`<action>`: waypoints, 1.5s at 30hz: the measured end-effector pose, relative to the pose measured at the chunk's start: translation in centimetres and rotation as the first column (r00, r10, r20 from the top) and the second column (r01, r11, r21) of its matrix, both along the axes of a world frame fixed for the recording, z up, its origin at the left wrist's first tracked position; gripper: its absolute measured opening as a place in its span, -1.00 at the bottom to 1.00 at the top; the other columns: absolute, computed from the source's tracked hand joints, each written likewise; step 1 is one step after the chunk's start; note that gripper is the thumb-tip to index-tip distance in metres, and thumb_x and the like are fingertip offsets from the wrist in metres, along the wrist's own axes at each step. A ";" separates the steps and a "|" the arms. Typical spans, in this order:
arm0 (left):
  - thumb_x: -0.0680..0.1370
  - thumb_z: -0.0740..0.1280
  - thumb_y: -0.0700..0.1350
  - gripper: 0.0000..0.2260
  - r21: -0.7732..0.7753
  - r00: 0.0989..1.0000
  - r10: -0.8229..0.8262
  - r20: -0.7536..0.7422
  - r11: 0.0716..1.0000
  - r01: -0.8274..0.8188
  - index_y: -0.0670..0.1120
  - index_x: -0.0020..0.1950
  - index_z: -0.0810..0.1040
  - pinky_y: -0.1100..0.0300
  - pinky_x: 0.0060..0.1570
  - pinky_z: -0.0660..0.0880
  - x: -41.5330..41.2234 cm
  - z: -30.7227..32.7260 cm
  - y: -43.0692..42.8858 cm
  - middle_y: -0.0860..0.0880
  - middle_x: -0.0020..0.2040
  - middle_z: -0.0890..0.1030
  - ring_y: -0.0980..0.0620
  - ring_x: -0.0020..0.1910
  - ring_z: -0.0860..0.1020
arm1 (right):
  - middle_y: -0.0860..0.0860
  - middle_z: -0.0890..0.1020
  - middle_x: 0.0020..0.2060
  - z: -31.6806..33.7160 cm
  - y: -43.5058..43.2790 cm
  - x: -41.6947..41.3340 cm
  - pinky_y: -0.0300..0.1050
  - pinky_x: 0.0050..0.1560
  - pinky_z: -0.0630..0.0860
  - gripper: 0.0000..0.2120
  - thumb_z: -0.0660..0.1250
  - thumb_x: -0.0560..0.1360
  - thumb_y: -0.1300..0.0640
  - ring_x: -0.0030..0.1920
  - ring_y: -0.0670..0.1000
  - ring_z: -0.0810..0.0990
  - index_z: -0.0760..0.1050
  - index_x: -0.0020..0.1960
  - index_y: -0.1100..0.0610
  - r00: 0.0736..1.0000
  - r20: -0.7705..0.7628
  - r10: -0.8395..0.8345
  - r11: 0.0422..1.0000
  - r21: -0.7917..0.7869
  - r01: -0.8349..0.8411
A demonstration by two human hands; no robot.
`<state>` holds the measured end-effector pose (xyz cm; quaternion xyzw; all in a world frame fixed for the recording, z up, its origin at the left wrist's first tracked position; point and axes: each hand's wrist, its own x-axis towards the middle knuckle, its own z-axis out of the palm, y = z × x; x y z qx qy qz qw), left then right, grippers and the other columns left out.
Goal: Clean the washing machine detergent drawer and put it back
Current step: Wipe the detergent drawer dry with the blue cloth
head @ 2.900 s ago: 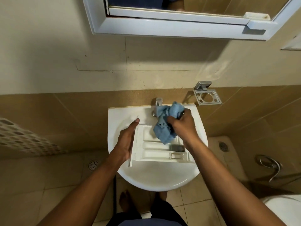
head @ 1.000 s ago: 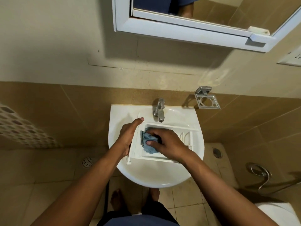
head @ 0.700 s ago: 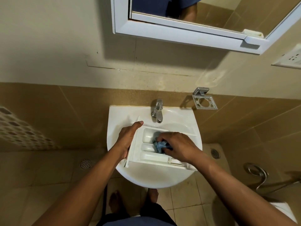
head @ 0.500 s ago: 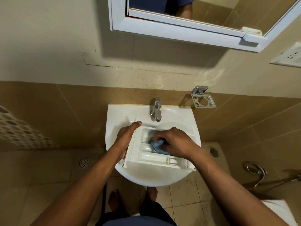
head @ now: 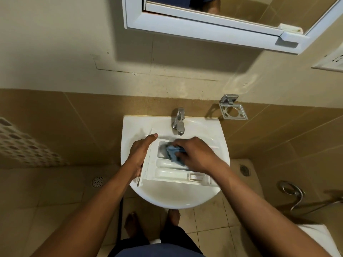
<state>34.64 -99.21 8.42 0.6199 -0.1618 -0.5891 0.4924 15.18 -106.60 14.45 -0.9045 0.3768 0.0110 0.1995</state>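
I saw left hand (head: 140, 156) fingers curled round drawer (head: 170, 176) end | right hand (head: 196, 156) fingers bunched on cloth (head: 173, 153), pressing compartment beneath | I judged hard scrubbing could tip drawer into sink (head: 176, 199)

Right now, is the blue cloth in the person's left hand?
No, the right hand grips the blue cloth inside the detergent drawer, while the left hand holds the drawer's end.

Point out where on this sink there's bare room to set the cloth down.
Bare: the sink ledge left of the tap, the ledge right of it, and the bowl between the near edge of the detergent drawer and the front rim. Crowded: the middle: the drawer spans the basin, left hand gripping its end, right hand pressing the blue cloth into it.
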 end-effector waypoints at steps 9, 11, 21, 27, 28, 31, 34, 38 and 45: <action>0.56 0.44 0.17 -0.74 -0.020 0.998 0.049 0.026 0.999 -0.048 0.03 0.11 0.67 0.09 0.00 0.57 1.6 -0.3 0.6 -0.02 0.04 0.73 -0.02 0.04 0.68 | 0.06 0.66 0.21 -1.2 0.2 -0.5 -0.02 0.01 0.51 -0.58 0.34 0.58 0.08 0.18 0.20 0.61 0.42 0.42 -0.06 0.983 -0.182 0.035 0.997 0.071 -0.023; 0.57 0.43 0.16 -0.76 -0.021 0.998 0.064 0.022 0.998 -0.063 0.05 0.14 0.64 0.16 -0.06 0.52 1.7 -0.1 0.5 0.02 0.08 0.70 0.05 0.04 0.64 | 0.09 0.66 0.21 -0.9 -0.4 -1.1 -0.01 -0.01 0.53 -0.52 0.39 0.54 0.07 0.16 0.21 0.63 0.40 0.44 -0.05 0.951 -0.308 0.007 1.000 -0.021 -0.014; 0.45 0.50 0.26 -0.63 -0.028 0.996 0.069 0.062 0.997 -0.067 -0.04 -0.04 0.65 -0.08 0.28 0.52 2.0 -1.0 0.3 -0.05 0.04 0.69 -0.06 0.08 0.64 | -0.05 0.70 0.08 -1.7 -0.5 -0.9 -0.19 0.08 0.58 -0.61 0.32 0.51 0.37 0.08 -0.05 0.65 0.63 0.23 0.02 0.957 0.151 -0.247 0.910 0.376 0.175; 0.57 0.42 0.16 -0.78 -0.044 0.997 0.061 0.037 0.997 -0.059 0.05 0.08 0.66 0.09 0.06 0.54 1.9 -0.6 -0.1 0.00 0.09 0.70 -0.02 0.12 0.64 | -0.02 0.71 0.20 -1.2 -1.3 -3.9 -0.08 0.10 0.62 -0.51 0.49 0.47 0.17 0.15 0.09 0.67 0.56 0.36 -0.13 0.999 -0.050 -0.001 0.995 -0.101 -0.004; 0.59 0.41 0.13 -0.78 -0.049 0.999 0.042 0.026 0.998 -0.041 0.03 0.11 0.66 0.05 0.07 0.57 1.7 -0.4 -0.4 -0.04 0.09 0.71 -0.06 0.11 0.65 | -0.02 0.69 0.25 -1.6 -0.9 -3.6 -0.07 0.14 0.61 -0.50 0.47 0.48 0.13 0.18 0.11 0.66 0.54 0.38 -0.13 0.991 -0.130 0.043 0.993 -0.106 -0.057; 0.50 0.46 0.21 -0.65 -0.037 1.000 0.013 0.006 0.999 -0.013 0.01 0.14 0.65 -0.13 0.28 0.54 1.1 0.0 -0.9 -0.12 0.16 0.69 -0.16 0.18 0.63 | 0.01 0.67 0.25 -1.9 -0.5 -2.4 -0.06 0.13 0.55 -0.58 0.39 0.52 0.11 0.19 0.15 0.64 0.51 0.37 -0.05 0.957 -0.288 0.035 0.989 -0.128 -0.074; 0.55 0.41 0.22 -0.64 -0.047 1.000 0.015 0.017 0.999 -0.014 0.07 0.26 0.61 -0.05 0.39 0.41 0.3 -0.2 -1.4 0.03 0.32 0.60 -0.04 0.32 0.52 | 0.05 0.68 0.16 -1.7 -0.6 0.0 -0.04 0.03 0.49 -0.70 0.29 0.54 0.18 0.14 0.18 0.64 0.53 0.26 0.02 0.920 -0.392 -0.016 0.973 -0.218 -0.076; 0.62 0.37 0.11 -0.85 -0.062 0.998 -0.014 0.057 0.998 0.017 0.09 0.03 0.67 0.24 -0.04 0.51 -0.7 0.2 -2.1 0.13 -0.08 0.73 0.12 0.00 0.68 | -0.01 0.68 -0.05 -2.6 0.4 2.8 -0.06 -0.20 0.37 -0.76 0.31 0.47 0.26 -0.01 0.17 0.63 0.53 0.07 -0.01 0.997 -0.075 -0.023 0.998 0.057 0.028; 0.62 0.37 0.14 -0.89 -0.090 1.000 0.004 -0.015 0.996 -0.005 0.13 0.03 0.52 0.09 0.15 0.31 0.6 -0.2 -2.2 0.21 -0.02 0.50 0.20 -0.03 0.45 | 0.00 0.69 0.18 -0.6 -2.2 -2.6 -0.03 0.02 0.55 -0.67 0.35 0.54 0.04 0.14 0.17 0.64 0.55 0.30 -0.14 0.974 -0.217 -0.072 0.997 -0.015 0.070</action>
